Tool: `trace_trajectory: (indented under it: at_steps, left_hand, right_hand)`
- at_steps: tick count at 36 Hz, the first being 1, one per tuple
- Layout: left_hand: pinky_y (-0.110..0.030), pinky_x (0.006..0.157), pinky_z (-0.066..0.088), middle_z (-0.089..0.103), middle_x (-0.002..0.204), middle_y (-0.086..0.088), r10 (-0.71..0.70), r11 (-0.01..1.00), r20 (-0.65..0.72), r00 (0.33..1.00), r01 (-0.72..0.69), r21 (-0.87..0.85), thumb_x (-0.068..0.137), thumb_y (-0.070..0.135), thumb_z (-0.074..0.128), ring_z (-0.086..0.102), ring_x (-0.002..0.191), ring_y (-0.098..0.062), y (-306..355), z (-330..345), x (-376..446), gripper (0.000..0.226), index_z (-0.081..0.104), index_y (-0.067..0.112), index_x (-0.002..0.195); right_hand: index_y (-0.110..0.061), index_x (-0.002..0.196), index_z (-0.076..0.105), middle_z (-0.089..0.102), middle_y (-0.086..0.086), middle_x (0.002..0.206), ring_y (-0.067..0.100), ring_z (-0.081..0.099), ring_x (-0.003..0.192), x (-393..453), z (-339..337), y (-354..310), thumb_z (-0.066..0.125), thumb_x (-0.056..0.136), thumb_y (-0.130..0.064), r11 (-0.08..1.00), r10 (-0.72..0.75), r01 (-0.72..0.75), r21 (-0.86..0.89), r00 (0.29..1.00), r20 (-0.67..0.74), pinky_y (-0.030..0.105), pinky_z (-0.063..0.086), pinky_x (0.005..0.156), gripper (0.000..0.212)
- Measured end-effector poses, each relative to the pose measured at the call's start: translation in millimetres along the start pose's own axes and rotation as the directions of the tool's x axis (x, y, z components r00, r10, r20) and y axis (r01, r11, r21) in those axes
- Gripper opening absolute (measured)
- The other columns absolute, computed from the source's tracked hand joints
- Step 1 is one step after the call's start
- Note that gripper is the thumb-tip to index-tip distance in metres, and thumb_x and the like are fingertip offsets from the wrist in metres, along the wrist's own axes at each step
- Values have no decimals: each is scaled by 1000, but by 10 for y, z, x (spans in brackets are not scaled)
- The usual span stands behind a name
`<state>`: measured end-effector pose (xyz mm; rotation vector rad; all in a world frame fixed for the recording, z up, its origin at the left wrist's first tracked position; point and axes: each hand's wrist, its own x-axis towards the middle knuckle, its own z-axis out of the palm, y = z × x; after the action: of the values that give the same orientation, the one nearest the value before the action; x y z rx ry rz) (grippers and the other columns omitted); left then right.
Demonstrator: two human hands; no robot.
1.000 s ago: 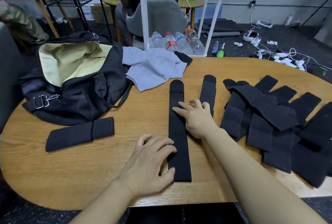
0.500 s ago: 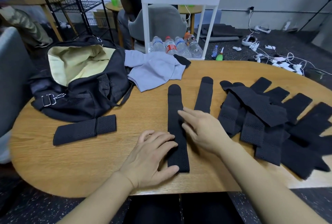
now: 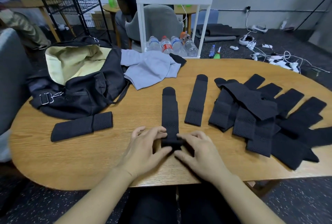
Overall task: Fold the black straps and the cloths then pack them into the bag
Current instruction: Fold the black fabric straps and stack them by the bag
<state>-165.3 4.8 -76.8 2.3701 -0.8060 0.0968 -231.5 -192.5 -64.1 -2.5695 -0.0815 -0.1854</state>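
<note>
Both hands, left hand (image 3: 143, 149) & right hand (image 3: 199, 152), have slid back to pinch the strap (image 3: 169, 116)'s near end, by table (image 3: 89, 160)'s front edge; fold probably starting. Bag (image 3: 80, 87) open, far-left.

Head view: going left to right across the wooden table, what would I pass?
Black bag → folded strap → strap held by both hands → lone flat strap → heap of unfolded straps.
</note>
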Motion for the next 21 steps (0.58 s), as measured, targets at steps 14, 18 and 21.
trace_trajectory:
  at_steps: [14,18,21]
  left_hand:
    - [-18,89,17,55,100,19,-174,984,-137,975,178,18,90,44,63,50,107,-12,25,147,127,53,46,36,140]
    - [-24,90,22,66,112,8,-112,989,-116,987,121,82,91,38,65,55,108,-15,50,155,135,53,50,26,141]
    - [-29,92,28,62,124,5,-115,986,-78,990,123,116,94,38,61,51,115,-16,31,171,151,57,44,25,146]
  right_hand:
    - [-25,116,69,65,-14,86,16,49,95,183,302,-234,74,83,-31,971,230,-240,17,906,-356,30,33,79,34]
    - [-24,113,69,66,-13,84,17,52,90,167,360,-236,78,79,-26,971,204,-236,-26,886,-415,31,34,73,35]
    - [-22,109,69,63,-12,80,17,53,85,180,374,-249,82,74,-23,971,192,-236,-41,870,-455,31,35,69,37]
